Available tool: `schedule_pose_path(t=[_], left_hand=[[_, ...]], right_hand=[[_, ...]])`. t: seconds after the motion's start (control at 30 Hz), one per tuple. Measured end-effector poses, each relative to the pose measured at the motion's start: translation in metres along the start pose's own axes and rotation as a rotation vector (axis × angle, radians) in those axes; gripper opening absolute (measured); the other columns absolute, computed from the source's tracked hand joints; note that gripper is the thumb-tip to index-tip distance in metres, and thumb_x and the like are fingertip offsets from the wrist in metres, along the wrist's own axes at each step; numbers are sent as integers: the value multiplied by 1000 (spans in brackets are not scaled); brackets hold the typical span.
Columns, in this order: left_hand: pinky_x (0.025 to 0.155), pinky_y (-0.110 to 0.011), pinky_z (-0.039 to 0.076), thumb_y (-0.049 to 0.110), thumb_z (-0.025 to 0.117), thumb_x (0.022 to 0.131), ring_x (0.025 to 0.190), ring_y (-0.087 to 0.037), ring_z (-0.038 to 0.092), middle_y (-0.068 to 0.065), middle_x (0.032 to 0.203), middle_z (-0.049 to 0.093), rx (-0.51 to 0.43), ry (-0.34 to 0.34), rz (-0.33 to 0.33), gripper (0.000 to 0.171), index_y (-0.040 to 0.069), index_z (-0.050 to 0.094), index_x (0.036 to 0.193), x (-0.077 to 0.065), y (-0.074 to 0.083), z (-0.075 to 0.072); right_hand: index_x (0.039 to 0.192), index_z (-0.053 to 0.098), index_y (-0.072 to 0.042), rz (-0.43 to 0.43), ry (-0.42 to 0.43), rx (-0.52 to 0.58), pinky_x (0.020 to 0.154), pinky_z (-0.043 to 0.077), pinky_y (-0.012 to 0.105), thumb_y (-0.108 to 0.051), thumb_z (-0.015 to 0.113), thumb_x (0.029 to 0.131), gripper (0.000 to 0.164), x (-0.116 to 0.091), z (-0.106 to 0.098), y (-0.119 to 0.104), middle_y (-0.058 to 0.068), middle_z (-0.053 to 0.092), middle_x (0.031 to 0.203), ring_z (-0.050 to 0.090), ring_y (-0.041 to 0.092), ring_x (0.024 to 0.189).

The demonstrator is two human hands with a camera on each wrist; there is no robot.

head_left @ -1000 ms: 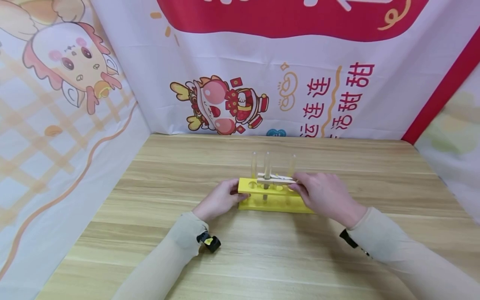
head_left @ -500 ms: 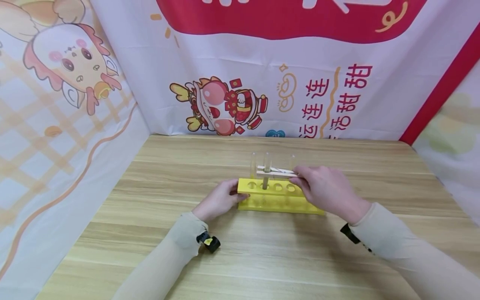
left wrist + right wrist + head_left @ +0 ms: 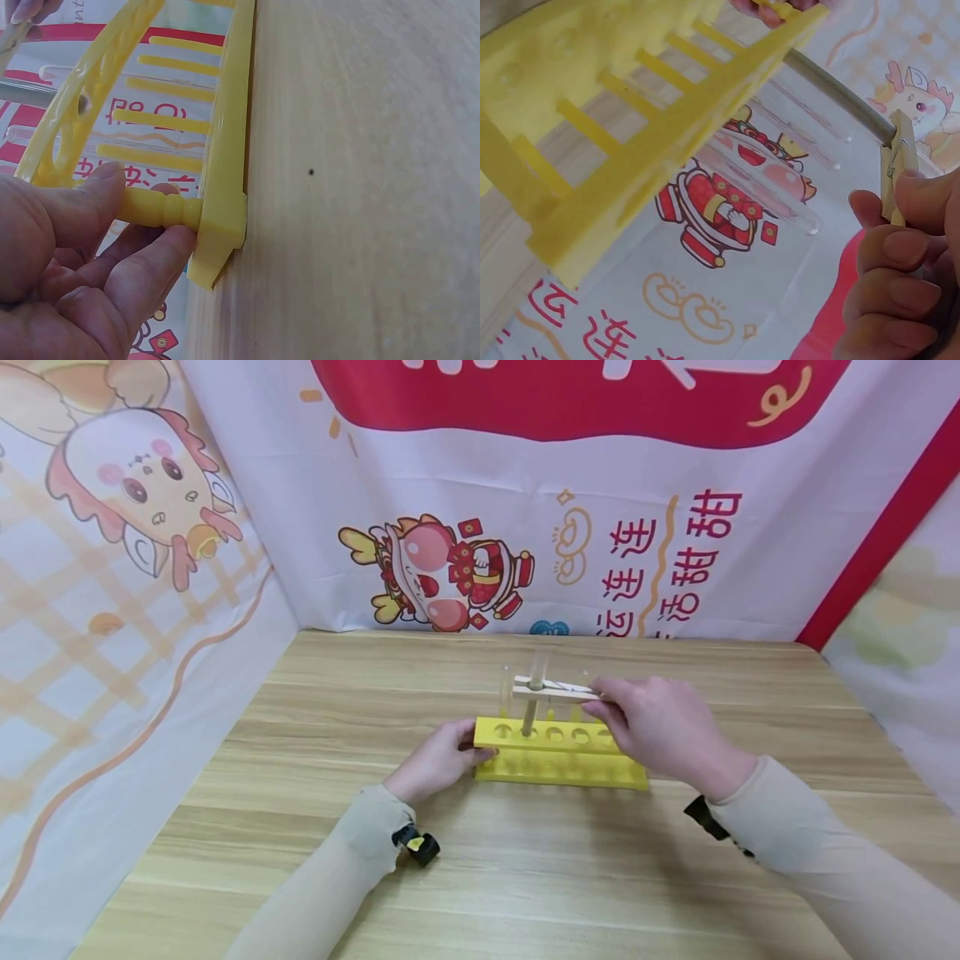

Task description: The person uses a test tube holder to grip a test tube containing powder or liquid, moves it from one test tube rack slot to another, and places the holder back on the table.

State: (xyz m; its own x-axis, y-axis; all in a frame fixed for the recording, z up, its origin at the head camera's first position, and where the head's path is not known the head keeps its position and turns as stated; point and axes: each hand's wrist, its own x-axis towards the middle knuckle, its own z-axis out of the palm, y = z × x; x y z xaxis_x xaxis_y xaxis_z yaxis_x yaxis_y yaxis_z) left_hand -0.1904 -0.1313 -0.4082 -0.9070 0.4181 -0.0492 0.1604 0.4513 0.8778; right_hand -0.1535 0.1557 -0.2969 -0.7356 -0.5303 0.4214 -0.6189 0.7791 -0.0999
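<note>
Head view: yellow rack (image 3: pixel 558 747) on wooden table (image 3: pixel 480 885), just below and right of frame centre. Left hand (image 3: pixel 438 760), left of it, grips the rack's end post. Right hand (image 3: pixel 663 731), right of centre, pinches a clothespin (image 3: pixel 555 695) clamped on a slightly tilted tube (image 3: pixel 531 714), grey lower part, bottom end at a rack hole.

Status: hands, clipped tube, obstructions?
Left hand grips yellow rack; right hand pinches wooden clip. Clip holds tube, lower end at rack's top. Nothing visibly blocking.
</note>
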Motion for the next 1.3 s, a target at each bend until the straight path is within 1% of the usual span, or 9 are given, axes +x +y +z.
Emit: schedule_pose_path(t=[0.33, 0.57, 0.67, 1.03, 1.17, 1.3], left_hand=[[95, -37, 49, 12, 66, 96, 109, -15, 60, 1, 118, 67, -3, 0, -12, 28, 13, 64, 123, 0, 0, 1], [93, -36, 50, 11, 67, 95, 106, -14, 61, 1, 116, 67, -7, 1, -10, 27, 12, 65, 123, 1, 0, 1], [92, -36, 50, 11, 67, 95, 106, -14, 61, 0, 116, 67, -10, 1, -14, 27, 12, 65, 123, 1, 0, 1], [92, -36, 50, 11, 67, 95, 105, -14, 61, 1, 116, 67, -5, 3, -1, 27, 12, 65, 123, 1, -1, 1], [93, -36, 50, 11, 67, 96, 106, -14, 60, 1, 117, 67, -8, 4, 0, 28, 12, 65, 123, 1, -1, 1], [93, -35, 49, 11, 66, 96, 108, -14, 60, 0, 118, 67, -10, 5, -6, 28, 12, 64, 123, 1, -1, 2]], right_hand=[[89, 65, -11, -40, 66, -20, 40, 32, 27, -22, 72, 92, 14, 3, -19, -2, -7, 51, 59, 38, 7, 45], [91, 66, -11, -13, 63, -25, 42, 36, 28, -21, 73, 91, 13, 3, -30, -3, -6, 54, 61, 40, 8, 45], [91, 66, -10, -16, 71, -27, 41, 36, 27, -20, 73, 91, 13, 2, -34, -2, -5, 55, 61, 39, 8, 45], [87, 63, -14, -10, 101, -53, 40, 30, 28, -23, 74, 91, 14, -1, -41, 3, -10, 41, 55, 33, 7, 43], [86, 62, -15, -14, 112, -65, 40, 29, 29, -23, 74, 90, 15, -3, -43, 5, -10, 40, 55, 33, 7, 43], [86, 62, -14, -2, 99, -79, 40, 29, 28, -23, 74, 90, 15, -4, -45, 6, -9, 40, 55, 33, 8, 44]])
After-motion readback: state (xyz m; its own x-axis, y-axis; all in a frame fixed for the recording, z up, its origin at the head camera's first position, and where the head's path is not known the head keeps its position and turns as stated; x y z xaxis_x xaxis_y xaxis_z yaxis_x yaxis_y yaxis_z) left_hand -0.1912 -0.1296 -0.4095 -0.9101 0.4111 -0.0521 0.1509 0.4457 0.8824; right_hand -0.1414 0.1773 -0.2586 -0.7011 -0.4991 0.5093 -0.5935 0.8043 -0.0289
